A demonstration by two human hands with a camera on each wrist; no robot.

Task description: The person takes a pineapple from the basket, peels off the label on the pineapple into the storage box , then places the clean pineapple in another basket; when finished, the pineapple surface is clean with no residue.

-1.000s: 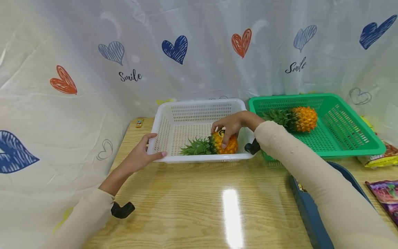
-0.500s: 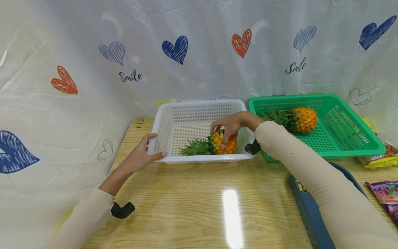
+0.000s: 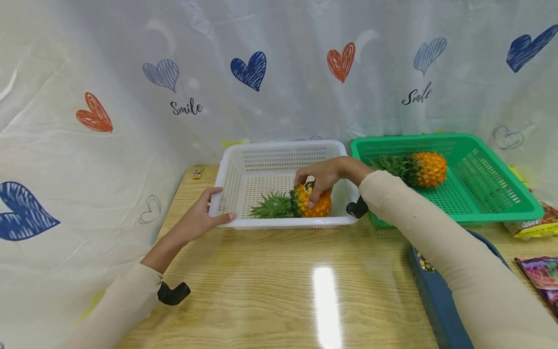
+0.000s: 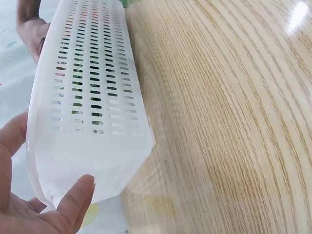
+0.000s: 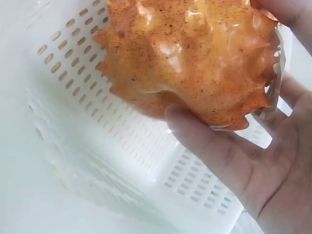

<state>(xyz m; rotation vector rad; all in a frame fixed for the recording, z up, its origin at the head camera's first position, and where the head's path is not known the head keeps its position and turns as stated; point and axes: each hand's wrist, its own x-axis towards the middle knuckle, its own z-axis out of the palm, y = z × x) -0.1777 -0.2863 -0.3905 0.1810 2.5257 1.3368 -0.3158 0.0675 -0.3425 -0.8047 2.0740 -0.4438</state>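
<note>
In the head view a white slotted basket (image 3: 287,222) stands on the wooden table near the curtain. My left hand (image 3: 200,218) grips its front left corner; in the left wrist view the thumb (image 4: 78,197) lies against the wall below the rim. Inside the basket, close to its front wall, an orange pineapple (image 3: 322,207) lies on its side, green crown pointing left. My right hand (image 3: 320,175) holds the fruit's body from above, thumb on the near side. The right wrist view shows its spiky skin (image 5: 180,63) between thumb and fingers, partly in clear wrap.
A green basket (image 3: 497,216) with a second pineapple (image 3: 429,169) stands at the right. Nearer are a dark blue bin (image 3: 440,300), partly under the right sleeve, and snack bags, one purple (image 3: 540,276). A small yellow packet (image 3: 198,173) lies at the back left.
The pineapple has shifted very slightly left inside the white basket, with my right hand still on it. My left hand keeps its place on the corner.
</note>
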